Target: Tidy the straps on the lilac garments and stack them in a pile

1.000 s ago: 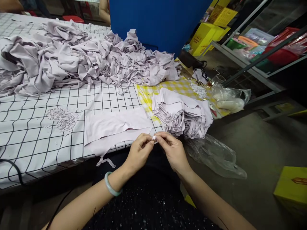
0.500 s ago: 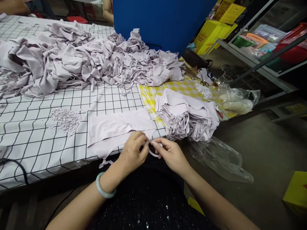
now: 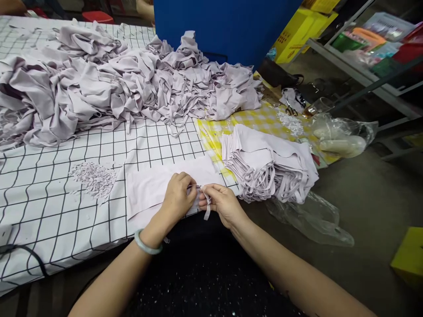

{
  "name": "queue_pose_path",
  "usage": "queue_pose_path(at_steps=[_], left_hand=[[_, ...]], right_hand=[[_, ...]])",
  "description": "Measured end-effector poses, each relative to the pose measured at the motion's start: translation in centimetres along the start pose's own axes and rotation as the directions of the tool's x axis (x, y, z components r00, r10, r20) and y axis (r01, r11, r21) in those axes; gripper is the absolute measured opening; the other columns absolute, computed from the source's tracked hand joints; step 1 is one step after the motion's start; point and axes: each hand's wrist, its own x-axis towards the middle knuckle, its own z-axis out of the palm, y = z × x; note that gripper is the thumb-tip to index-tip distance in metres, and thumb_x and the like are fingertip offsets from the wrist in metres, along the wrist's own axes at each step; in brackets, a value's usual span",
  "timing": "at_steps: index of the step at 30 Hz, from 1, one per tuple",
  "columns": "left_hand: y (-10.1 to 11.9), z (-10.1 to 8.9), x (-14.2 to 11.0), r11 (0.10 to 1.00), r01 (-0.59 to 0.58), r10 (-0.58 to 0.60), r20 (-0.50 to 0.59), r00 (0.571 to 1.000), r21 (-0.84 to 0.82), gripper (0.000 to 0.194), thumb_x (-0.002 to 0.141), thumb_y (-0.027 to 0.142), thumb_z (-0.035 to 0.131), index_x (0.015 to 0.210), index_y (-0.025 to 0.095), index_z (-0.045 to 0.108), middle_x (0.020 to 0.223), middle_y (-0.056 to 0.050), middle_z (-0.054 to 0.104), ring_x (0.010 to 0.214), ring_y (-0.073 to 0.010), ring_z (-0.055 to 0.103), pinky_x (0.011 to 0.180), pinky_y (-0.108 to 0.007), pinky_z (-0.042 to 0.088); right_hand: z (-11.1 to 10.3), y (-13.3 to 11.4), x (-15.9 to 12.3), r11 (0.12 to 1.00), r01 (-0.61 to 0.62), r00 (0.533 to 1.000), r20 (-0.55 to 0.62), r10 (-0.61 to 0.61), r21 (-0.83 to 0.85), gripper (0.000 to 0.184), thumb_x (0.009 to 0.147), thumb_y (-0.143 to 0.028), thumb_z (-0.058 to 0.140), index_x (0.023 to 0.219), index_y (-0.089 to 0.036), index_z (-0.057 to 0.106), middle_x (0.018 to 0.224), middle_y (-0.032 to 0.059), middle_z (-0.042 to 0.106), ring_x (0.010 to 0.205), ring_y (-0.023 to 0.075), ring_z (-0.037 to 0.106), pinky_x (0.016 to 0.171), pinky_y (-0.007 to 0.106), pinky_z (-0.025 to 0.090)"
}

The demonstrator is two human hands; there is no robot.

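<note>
A pale lilac garment piece point(image 3: 155, 182) lies flat at the table's front edge, partly under my left hand. My left hand point(image 3: 180, 193) is closed in a pinch, with a thin, dark sliver showing at its fingertips; what it is I cannot make out. Close beside it, my right hand point(image 3: 222, 203) pinches a narrow lilac strap point(image 3: 207, 209), whose loop hangs below the fingers. The fingertips of both hands nearly meet over the edge. To the right sits a neat stack of lilac garments point(image 3: 269, 160) with straps dangling at its front.
A large heap of loose lilac garments point(image 3: 125, 83) spreads across the back of the gridded table point(image 3: 109, 147). Small fabric scraps point(image 3: 94, 178) are piled at left. Scissors point(image 3: 291, 111) and a clear bag point(image 3: 343, 136) lie at right. A blue panel point(image 3: 218, 26) stands behind.
Both hands have moved slightly up and left, onto the garment's front edge. The strap ring between them now hangs as a narrow loop from my right fingers. The view has shifted a little.
</note>
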Motion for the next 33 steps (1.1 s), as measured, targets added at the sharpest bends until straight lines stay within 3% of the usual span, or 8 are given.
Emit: queue_pose_path(at_steps=[4, 9, 15, 22, 31, 33], left_hand=[[0.2, 0.5, 0.1, 0.998, 0.053, -0.053, -0.019, 0.998, 0.033, 0.01, 0.082, 0.01, 0.059, 0.077, 0.019, 0.06, 0.083, -0.006, 0.063, 0.08, -0.0228, 0.053, 0.075, -0.04, 0.045], [0.6, 0.5, 0.1, 0.987, 0.15, -0.152, -0.043, 0.987, -0.047, 0.012, 0.084, 0.012, 0.059, 0.076, 0.02, 0.058, 0.082, -0.004, 0.063, 0.08, -0.0221, 0.053, 0.075, -0.04, 0.044], [0.9, 0.4, 0.1, 0.982, 0.177, -0.179, -0.037, 0.983, -0.067, 0.012, 0.084, 0.013, 0.06, 0.076, 0.021, 0.057, 0.082, -0.003, 0.063, 0.081, -0.0217, 0.053, 0.075, -0.039, 0.042], [1.2, 0.1, 0.2, 0.976, 0.217, -0.217, 0.018, 0.976, -0.035, 0.01, 0.085, 0.012, 0.06, 0.077, 0.02, 0.058, 0.085, -0.002, 0.064, 0.084, -0.0212, 0.053, 0.078, -0.038, 0.039], [1.5, 0.3, 0.2, 0.97, 0.239, -0.239, -0.006, 0.971, -0.034, 0.01, 0.084, 0.013, 0.064, 0.077, 0.018, 0.061, 0.086, -0.003, 0.067, 0.085, -0.0211, 0.055, 0.079, -0.039, 0.04], [1.4, 0.1, 0.2, 0.968, 0.249, -0.249, 0.006, 0.968, -0.028, 0.009, 0.085, 0.014, 0.063, 0.077, 0.018, 0.062, 0.087, -0.004, 0.067, 0.086, -0.0218, 0.056, 0.08, -0.04, 0.042]], right_hand=[[0.6, 0.0, 0.1, 1.0, 0.002, 1.0, -0.027, -0.002, 0.009, 0.014, 0.072, -0.028, 0.074, 0.073, -0.015, 0.068, 0.064, 0.0017, 0.069, 0.056, 0.0118, 0.066, 0.06, 0.024, 0.058], [0.9, 0.0, 0.3, 0.999, 0.018, 0.996, -0.084, -0.015, 0.029, 0.012, 0.07, -0.027, 0.073, 0.07, -0.016, 0.067, 0.06, 0.0004, 0.068, 0.052, 0.0112, 0.064, 0.057, 0.024, 0.057], [1.2, -0.1, 1.0, 0.997, 0.011, 0.987, -0.162, 0.001, 0.076, 0.01, 0.068, -0.025, 0.071, 0.07, -0.016, 0.066, 0.059, -0.001, 0.065, 0.048, 0.0106, 0.061, 0.051, 0.024, 0.056], [1.2, -0.1, 1.1, 0.998, 0.034, 0.99, -0.142, -0.025, 0.06, 0.014, 0.064, -0.029, 0.069, 0.067, -0.017, 0.062, 0.056, -0.0039, 0.059, 0.046, 0.0094, 0.057, 0.048, 0.023, 0.053], [1.7, 0.2, 1.2, 0.993, 0.094, 0.988, -0.116, -0.103, -0.077, 0.011, 0.068, -0.025, 0.064, 0.062, -0.018, 0.058, 0.055, -0.0055, 0.054, 0.043, 0.007, 0.051, 0.046, 0.02, 0.044], [1.3, 0.0, 1.0, 0.994, 0.067, 0.994, -0.085, -0.074, -0.092, 0.012, 0.07, -0.026, 0.066, 0.064, -0.017, 0.06, 0.056, -0.005, 0.056, 0.044, 0.0069, 0.051, 0.048, 0.02, 0.043]])
